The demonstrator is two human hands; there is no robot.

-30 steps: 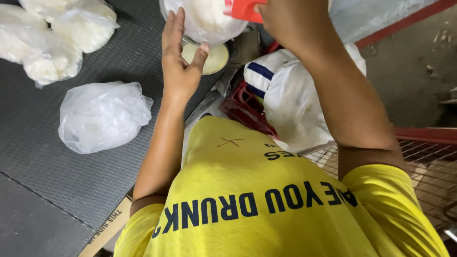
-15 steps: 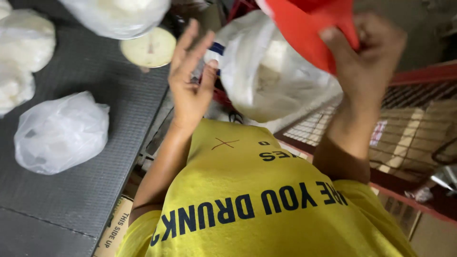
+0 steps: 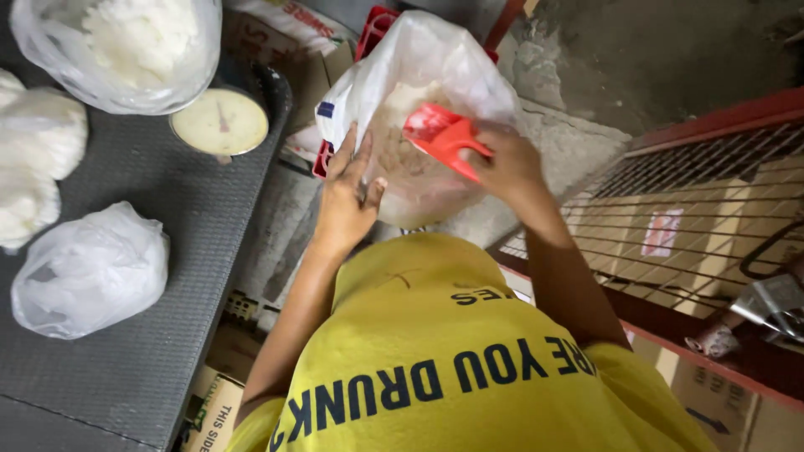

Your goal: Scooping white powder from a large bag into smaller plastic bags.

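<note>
My left hand lies flat, fingers released and spread, against the near left wall of the large clear plastic sack, which stands in a red crate at centre, right of the dark mat. My right hand is clenched around the handle of a red scoop, its bowl inside the sack's mouth above pale powder. On the mat to the left: a dial scale carrying a filled bag, and a tied bag nearer me. Far right, a wire grille.
</note>
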